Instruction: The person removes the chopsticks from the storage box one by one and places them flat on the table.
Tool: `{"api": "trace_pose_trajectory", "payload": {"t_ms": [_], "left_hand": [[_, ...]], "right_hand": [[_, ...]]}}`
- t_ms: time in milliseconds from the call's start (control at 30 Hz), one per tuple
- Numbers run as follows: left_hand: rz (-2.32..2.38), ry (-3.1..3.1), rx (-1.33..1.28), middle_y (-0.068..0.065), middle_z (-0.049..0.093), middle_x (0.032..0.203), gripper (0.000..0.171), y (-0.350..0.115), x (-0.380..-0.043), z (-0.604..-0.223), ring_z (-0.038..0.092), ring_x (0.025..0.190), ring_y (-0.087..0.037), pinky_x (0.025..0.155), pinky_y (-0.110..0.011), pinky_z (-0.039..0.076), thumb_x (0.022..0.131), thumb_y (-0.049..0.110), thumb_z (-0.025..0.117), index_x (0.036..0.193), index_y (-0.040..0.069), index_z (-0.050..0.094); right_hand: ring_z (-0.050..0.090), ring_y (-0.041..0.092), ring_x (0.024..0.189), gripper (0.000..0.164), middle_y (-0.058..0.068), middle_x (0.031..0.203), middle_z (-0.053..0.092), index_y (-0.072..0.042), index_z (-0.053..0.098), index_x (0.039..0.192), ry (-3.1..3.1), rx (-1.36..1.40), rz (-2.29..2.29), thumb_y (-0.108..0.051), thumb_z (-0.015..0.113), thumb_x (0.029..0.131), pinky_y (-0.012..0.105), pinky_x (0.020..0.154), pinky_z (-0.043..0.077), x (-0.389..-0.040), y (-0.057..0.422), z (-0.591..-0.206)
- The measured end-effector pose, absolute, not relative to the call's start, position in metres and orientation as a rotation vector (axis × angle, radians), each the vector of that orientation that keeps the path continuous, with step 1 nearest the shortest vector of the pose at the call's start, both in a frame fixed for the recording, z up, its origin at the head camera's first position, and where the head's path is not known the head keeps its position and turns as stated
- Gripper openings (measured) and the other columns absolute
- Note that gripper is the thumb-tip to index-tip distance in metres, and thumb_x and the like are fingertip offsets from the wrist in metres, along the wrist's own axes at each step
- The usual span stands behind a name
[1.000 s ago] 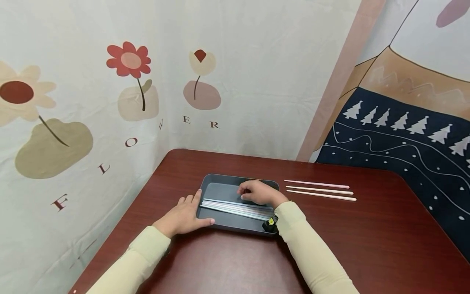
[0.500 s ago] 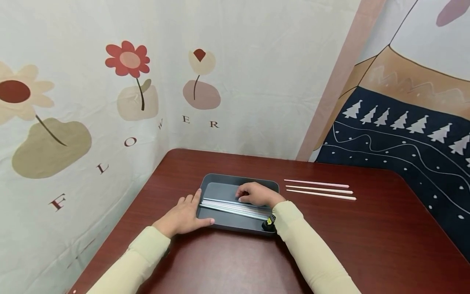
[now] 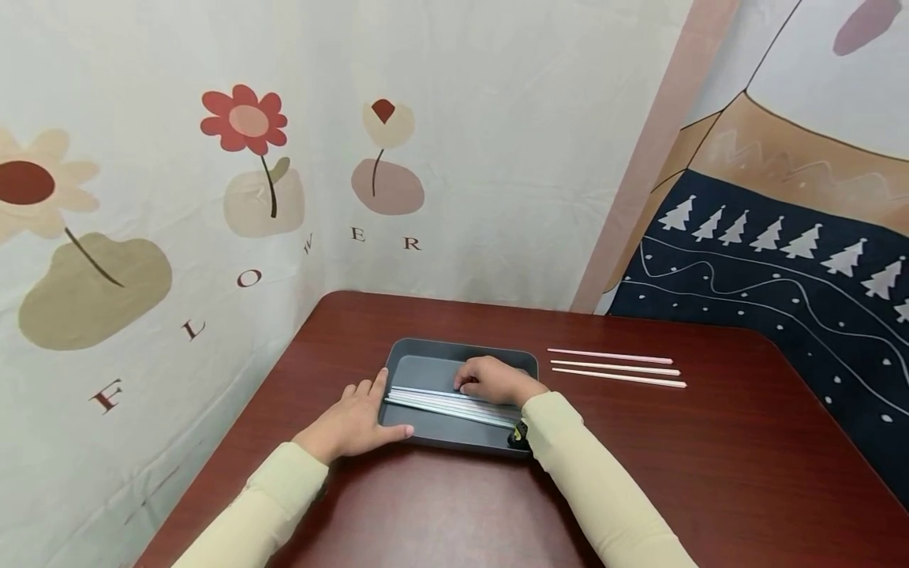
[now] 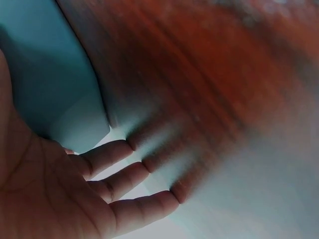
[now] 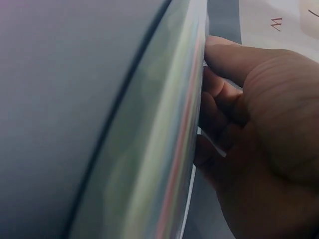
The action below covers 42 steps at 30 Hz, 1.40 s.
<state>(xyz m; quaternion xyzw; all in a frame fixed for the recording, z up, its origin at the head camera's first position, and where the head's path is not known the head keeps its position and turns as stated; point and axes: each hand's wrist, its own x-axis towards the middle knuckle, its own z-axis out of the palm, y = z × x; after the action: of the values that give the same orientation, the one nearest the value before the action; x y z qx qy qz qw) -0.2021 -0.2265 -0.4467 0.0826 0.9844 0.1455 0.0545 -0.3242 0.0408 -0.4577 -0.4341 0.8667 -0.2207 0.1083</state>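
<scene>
A dark grey rectangular tray (image 3: pixel 454 432) holds several pale chopsticks (image 3: pixel 433 401) lying lengthwise side by side. My left hand (image 3: pixel 353 420) rests against the tray's left front corner, index finger along the left rim and thumb along the front. Its fingers look extended in the left wrist view. My right hand (image 3: pixel 493 380) is over the tray, its fingers curled at the far side of the chopsticks. In the right wrist view the right hand's thumb and fingers (image 5: pixel 214 112) meet the edge of the chopstick bundle (image 5: pixel 174 149); the bundle hides the fingertips, so a pinch cannot be confirmed.
Three more chopsticks (image 3: pixel 616 368), one pinkish and two cream, lie apart on the reddish-brown table (image 3: pixel 675 457), right of the tray. A black device with a yellow mark (image 3: pixel 520 435) sits at my right wrist. Printed curtains (image 3: pixel 490 158) stand behind the table.
My right hand has shifted slightly left and down, closer to the chopsticks in the tray. The left hand stays at the tray corner, and the three table chopsticks have not moved.
</scene>
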Motion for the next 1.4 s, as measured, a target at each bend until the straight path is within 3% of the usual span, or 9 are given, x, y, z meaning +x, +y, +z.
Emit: {"api": "trace_pose_trajectory", "payload": {"t_ms": [467,867,1267,1400], "left_hand": [[0.451,2.982,0.244,-0.024,0.043,0.142,0.125,-0.2264,-0.2029,-0.4496,0.042,0.123,-0.040,0.093,-0.051,0.047,0.075,0.081,0.061,0.156,-0.004,0.017],[0.453,2.988,0.251,-0.025,0.044,0.142,0.126,-0.2258,-0.2016,-0.4480,0.042,0.123,-0.041,0.095,-0.051,0.045,0.075,0.082,0.060,0.156,-0.004,0.017],[0.460,2.978,0.267,-0.026,0.043,0.141,0.126,-0.2253,-0.2021,-0.4486,0.041,0.124,-0.043,0.097,-0.052,0.044,0.075,0.082,0.059,0.156,-0.004,0.016],[0.464,2.983,0.263,-0.026,0.043,0.142,0.126,-0.2262,-0.2027,-0.4494,0.041,0.125,-0.043,0.097,-0.052,0.044,0.075,0.082,0.059,0.156,-0.005,0.016]], "right_hand": [[0.055,0.006,0.082,0.007,-0.010,0.089,0.063,-0.020,0.074,0.094,2.554,-1.310,-0.665,-0.018,0.067,0.096,0.026,0.076,0.047,-0.3247,0.0382,-0.4622],[0.053,0.008,0.079,0.015,-0.008,0.088,0.062,-0.020,0.069,0.089,2.585,-1.340,-0.636,-0.013,0.060,0.100,0.029,0.076,0.046,-0.3247,0.0373,-0.4619],[0.049,0.007,0.068,0.011,-0.010,0.076,0.058,-0.020,0.069,0.090,2.582,-1.318,-0.639,-0.013,0.065,0.098,0.027,0.069,0.044,-0.3219,0.0349,-0.4594],[0.051,0.007,0.069,0.014,-0.010,0.080,0.061,-0.020,0.070,0.089,2.591,-1.313,-0.657,-0.013,0.063,0.099,0.027,0.069,0.045,-0.3219,0.0349,-0.4573]]}}
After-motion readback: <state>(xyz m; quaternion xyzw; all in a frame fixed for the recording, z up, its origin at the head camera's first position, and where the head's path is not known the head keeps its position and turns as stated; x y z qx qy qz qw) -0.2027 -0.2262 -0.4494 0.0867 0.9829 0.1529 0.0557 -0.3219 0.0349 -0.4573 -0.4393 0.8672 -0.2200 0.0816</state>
